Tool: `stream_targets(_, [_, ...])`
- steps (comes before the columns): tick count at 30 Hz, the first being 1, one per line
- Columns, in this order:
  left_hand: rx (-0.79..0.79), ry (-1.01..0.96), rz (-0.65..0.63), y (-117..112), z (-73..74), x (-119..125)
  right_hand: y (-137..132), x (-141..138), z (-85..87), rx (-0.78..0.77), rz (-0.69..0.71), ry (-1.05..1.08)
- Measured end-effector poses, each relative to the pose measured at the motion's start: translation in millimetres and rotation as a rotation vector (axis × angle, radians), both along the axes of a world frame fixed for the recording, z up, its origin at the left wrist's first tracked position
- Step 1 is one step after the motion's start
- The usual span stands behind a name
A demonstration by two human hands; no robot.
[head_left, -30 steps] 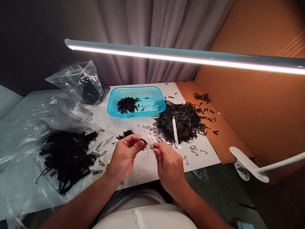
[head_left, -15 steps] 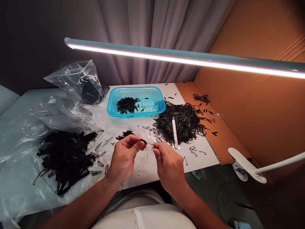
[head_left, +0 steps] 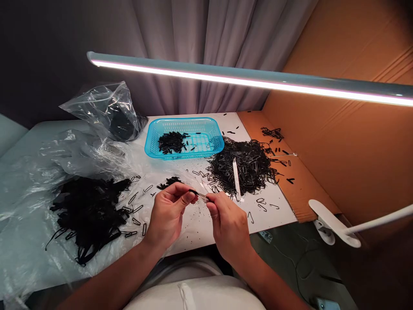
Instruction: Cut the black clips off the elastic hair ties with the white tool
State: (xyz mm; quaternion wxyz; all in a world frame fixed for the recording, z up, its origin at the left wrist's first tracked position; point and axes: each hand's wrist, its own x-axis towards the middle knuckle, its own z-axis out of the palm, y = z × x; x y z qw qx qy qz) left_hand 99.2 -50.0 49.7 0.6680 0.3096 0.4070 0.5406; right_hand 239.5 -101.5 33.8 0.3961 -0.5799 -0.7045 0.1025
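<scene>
Pinching a small black-and-clear plastic clip (head_left: 200, 196) from both ends, the left hand (head_left: 169, 217) and right hand (head_left: 228, 230) have their fingertips closed, held close together for fine control above a white board (head_left: 279, 217), near a tangled black clip heap (head_left: 240, 168).

A grey pleated curtain (head_left: 193, 56) is hung across the back, and a dark wall (head_left: 41, 56) is seen to its left. A corrugated cardboard panel (head_left: 338, 150) is stood along the right side. A lit LED tube lamp (head_left: 245, 77) is suspended across the view, its white arm (head_left: 380, 219) fixed by a clamp (head_left: 325, 228) at the white table's (head_left: 277, 219) right corner. A thin cable (head_left: 298, 262) is laid on the dark floor (head_left: 284, 267) below.
</scene>
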Motion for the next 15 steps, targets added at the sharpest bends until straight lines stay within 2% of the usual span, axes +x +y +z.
stream_targets(9, [0.069,0.048,0.01,-0.8,-0.6,0.4,-0.9,0.4,3.3,-0.049,0.051,0.067])
stream_targets(15, [0.059,0.051,0.014,-4.6,-0.5,-0.2,-2.6,-0.4,1.7,0.035,0.01,-0.03])
